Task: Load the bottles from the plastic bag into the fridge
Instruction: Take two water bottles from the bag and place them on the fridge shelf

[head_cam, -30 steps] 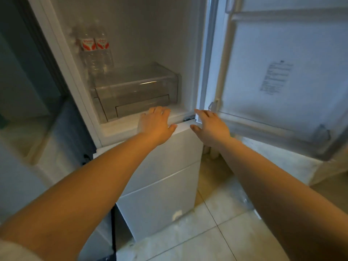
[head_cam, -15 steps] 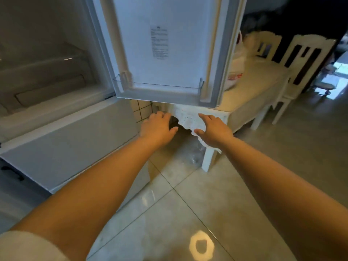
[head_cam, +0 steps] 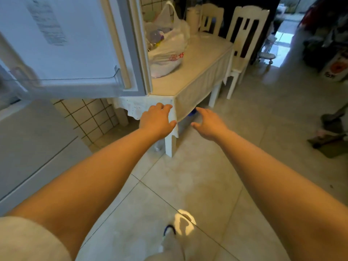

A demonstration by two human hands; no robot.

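Fingers loosely spread, gripping nothing: left hand (head_cam: 157, 120) and right hand (head_cam: 209, 123) outstretched before table (head_cam: 203, 61) corner. Plastic bag (head_cam: 167, 51) sitting on tabletop, just beside open fridge door (head_cam: 75, 44); contents inside indistinct

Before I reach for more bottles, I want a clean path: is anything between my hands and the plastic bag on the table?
Yes, partly. The open fridge door hangs over the table's near corner, its edge hiding the plastic bag's left side. Both empty hands, left hand and right hand, sit low before the table edge; the bag's right side looks unobstructed.
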